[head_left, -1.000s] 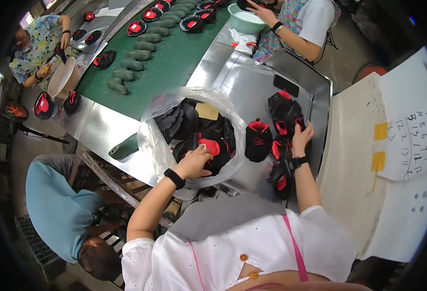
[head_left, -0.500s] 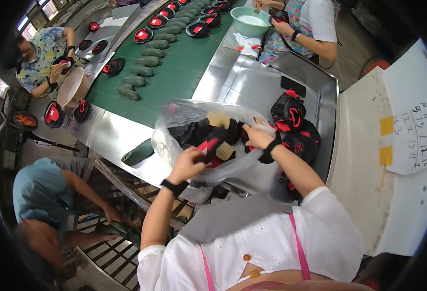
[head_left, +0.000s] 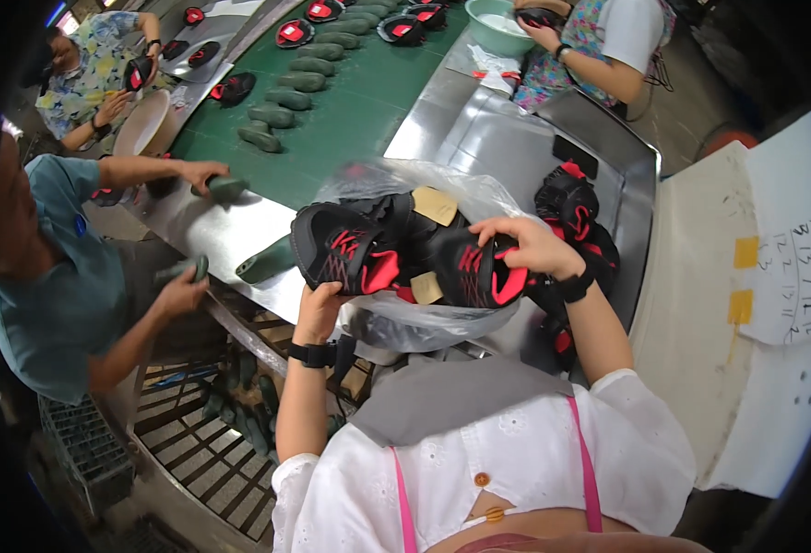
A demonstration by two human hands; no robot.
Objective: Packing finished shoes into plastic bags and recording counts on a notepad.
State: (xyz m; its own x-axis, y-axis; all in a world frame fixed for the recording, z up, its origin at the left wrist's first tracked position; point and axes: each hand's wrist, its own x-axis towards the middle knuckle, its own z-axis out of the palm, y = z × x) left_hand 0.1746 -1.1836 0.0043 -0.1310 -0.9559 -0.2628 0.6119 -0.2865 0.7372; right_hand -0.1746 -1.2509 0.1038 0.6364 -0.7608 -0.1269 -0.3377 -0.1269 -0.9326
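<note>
My left hand (head_left: 319, 313) grips the lower edge of a black shoe upper (head_left: 324, 241) with red lacing and red lining, its toe pointing left. A second, matching upper (head_left: 456, 267) is held by my right hand (head_left: 536, 247), with fingers at its red-lined opening. Both are above a clear plastic bag (head_left: 424, 327), whose crumpled film spreads around and below them. More black uppers show between the two, with a tan paper tag (head_left: 434, 205) on top. To the left of the bag, a dark green shoe last (head_left: 265, 262) lies on the metal table (head_left: 179, 221).
More black and red uppers (head_left: 571, 207) are heaped in the metal tray at right, near a phone (head_left: 575, 157). A green conveyor (head_left: 368, 120) carries lasts and uppers. At left, a co-worker in teal holds a green last (head_left: 225, 189). Other workers sit near basins (head_left: 497, 35).
Both hands have come up from the bag's opening and now hold an upper each, laces showing. The co-worker at left has risen from the rack with lasts in hand.
</note>
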